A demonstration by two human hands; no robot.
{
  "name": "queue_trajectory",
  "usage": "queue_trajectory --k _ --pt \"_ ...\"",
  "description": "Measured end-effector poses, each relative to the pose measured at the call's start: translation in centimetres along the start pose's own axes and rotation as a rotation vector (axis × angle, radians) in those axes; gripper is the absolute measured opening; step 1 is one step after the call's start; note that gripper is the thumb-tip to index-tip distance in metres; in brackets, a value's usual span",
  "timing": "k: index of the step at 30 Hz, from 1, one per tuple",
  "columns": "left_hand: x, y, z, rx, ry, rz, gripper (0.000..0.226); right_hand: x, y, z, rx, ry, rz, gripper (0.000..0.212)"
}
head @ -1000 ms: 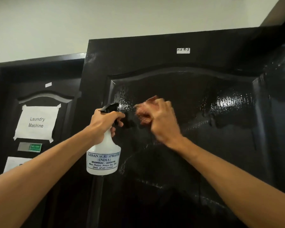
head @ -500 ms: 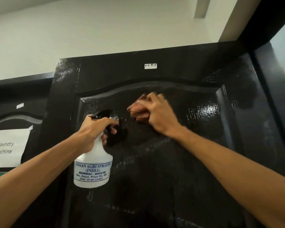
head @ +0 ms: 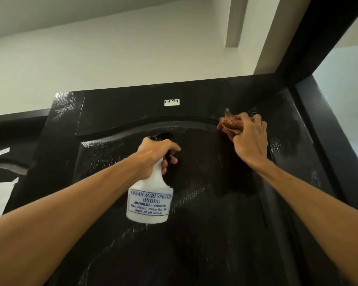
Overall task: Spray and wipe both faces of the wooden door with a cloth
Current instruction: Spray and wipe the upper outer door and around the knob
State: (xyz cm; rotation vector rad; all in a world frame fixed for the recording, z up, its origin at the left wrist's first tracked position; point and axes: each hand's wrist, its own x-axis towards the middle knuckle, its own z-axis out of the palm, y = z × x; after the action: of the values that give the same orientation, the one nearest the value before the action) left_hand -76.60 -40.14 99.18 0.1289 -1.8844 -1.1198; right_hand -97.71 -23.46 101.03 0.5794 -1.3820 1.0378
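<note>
Dark wooden door [head: 194, 244] fills ctr & lower part of view, seen from below, top edge up against the pale wall. Surface is glossy, w/ wet streaks at the upper-left corner & down the right side. Reddish checked cloth [head: 225, 123] is bunched against door's upper right, at the right end of the arched panel moulding. Right hand [head: 249, 141] presses it there. Its grip is curled round the wad, w/ a corner of fabric sticking up past the fingers.

Left hand [head: 153, 151] holds a white spray bottle [head: 151, 201] in front of the upper panel, approx mid-door. Its grip is closed round the neck, fingers over the black trigger, nozzle toward the door. Can't tell if nozzle touches the wood. Bottle hangs upright, blue-print label facing the camera.

Small white sticker [head: 171, 102] w/ handwriting sits on door's top rail, left of the cloth. Black door frame [head: 327, 141] runs down the right side & overhead. Far left is a second dark door [head: 6, 168] w/ a white paper sheet [head: 0, 197] on it, cut off by the pic edge.
</note>
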Motion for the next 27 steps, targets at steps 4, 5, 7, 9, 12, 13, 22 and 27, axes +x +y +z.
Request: queue_trajectory --k 4,5,7,9,12,13,22,27 --pt "2.2 1.8 1.6 0.012 0.023 0.015 0.02 0.5 -0.1 -0.2 0.016 -0.041 -0.069 0.048" --pt "2.5 1.9 1.9 0.019 0.039 0.018 0.021 0.5 -0.3 -0.2 0.027 -0.04 -0.056 0.047" --pt "3.1 2.0 2.1 0.033 0.059 0.014 0.022 0.5 -0.5 -0.1 0.037 -0.038 -0.028 0.046" --pt "3.6 1.8 2.0 0.041 0.07 0.003 0.021 0.5 -1.2 0.4 0.018 -0.028 -0.034 0.046" --pt "4.1 1.5 1.0 0.023 0.087 -0.007 0.018 0.4 -3.9 1.8 0.002 -0.05 -0.122 0.049" --pt "4.2 1.3 0.5 0.017 0.095 -0.007 0.017 0.3 -5.0 2.3 0.007 -0.061 -0.149 0.048" --pt "4.6 0.6 -6.9 0.064 0.194 0.039 0.016 1.0 -13.3 6.7 0.05 -0.114 -0.284 0.046" --pt "4.4 -0.9 -12.7 0.05 0.266 0.026 0.018 0.0 -19.0 9.3 0.094 -0.182 -0.396 0.038"
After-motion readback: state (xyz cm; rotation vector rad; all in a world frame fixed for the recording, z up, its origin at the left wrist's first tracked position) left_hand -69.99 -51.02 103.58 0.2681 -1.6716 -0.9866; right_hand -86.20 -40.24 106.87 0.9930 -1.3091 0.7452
